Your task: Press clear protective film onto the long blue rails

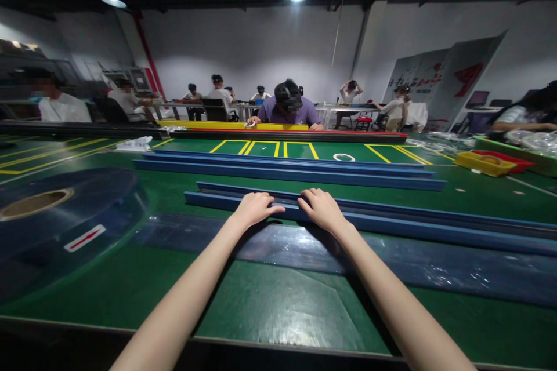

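Note:
A long blue channel strip point(391, 220) lies crosswise on the green table. My left hand point(255, 208) is closed over it near its left end, with fingertips over the far edge and thumb pointing right. A short way to the right, my right hand point(321, 208) grips the same strip, its thumb turned toward the left one. The undersides of my fingers are hidden. Just in front of the strip, a flat band of clear bluish plastic film point(287, 246) runs under my wrists. It lies beside a large roll of this film point(108, 203) on the left.
More blue channel strips point(296, 171) lie farther back, with a white ring point(343, 157) behind them. Beyond are yellow point(278, 126) and dark strips, where a co-worker point(289, 107) bends over. A yellow bin point(485, 163) stands right. The table's near edge point(243, 343) runs below my forearms.

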Demonstrator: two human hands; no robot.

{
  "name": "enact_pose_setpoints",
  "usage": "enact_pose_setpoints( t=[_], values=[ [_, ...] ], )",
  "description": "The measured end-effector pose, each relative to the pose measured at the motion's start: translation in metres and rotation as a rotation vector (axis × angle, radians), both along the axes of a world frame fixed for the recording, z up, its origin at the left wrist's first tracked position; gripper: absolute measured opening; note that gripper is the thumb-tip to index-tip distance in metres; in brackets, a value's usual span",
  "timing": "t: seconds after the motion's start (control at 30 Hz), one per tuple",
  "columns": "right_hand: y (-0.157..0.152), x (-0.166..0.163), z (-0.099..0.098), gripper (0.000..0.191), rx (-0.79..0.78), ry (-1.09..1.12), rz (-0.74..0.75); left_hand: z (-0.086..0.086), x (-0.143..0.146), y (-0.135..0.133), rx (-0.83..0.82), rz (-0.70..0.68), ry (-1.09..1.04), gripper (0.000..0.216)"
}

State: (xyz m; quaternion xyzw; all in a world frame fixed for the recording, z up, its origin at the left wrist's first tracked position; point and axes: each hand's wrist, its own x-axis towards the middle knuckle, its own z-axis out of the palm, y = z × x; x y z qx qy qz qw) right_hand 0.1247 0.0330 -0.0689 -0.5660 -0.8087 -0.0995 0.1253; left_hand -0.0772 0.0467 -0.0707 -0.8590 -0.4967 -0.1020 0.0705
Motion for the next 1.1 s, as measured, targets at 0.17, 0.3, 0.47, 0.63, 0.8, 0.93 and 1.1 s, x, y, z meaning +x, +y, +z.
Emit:
enact_pose_setpoints(
  t=[0.17,0.3,0.47,0.63,0.8,0.93,1.1],
  values=[
    [0.002,-0.003,-0.006,0.041,0.006,-0.028,-0.011,-0.006,-0.016,0.002,0.051,0.011,0.026,0.047],
    [0.003,-0.001,-0.009,0.042,0.023,-0.071,-0.029,-0.009,-0.029,0.001,0.082,0.083,0.015,0.042],
    [0.005,0.000,-0.011,0.039,0.030,-0.076,-0.012,-0.013,-0.043,-0.003,0.124,0.153,0.012,0.038],
    [0.006,0.001,-0.009,0.038,0.027,-0.089,-0.020,-0.016,-0.044,-0.004,0.140,0.149,0.016,0.037],
    [0.001,0.007,-0.007,0.036,0.060,-0.092,-0.051,-0.017,-0.038,-0.006,0.121,0.116,-0.002,0.038],
    [-0.003,0.020,-0.008,0.034,0.091,-0.069,-0.130,-0.018,-0.033,-0.008,0.119,0.081,-0.019,0.038],
    [-0.004,0.032,-0.011,0.033,0.081,-0.031,-0.212,-0.020,-0.029,-0.009,0.136,0.069,-0.013,0.041]
  ],
)
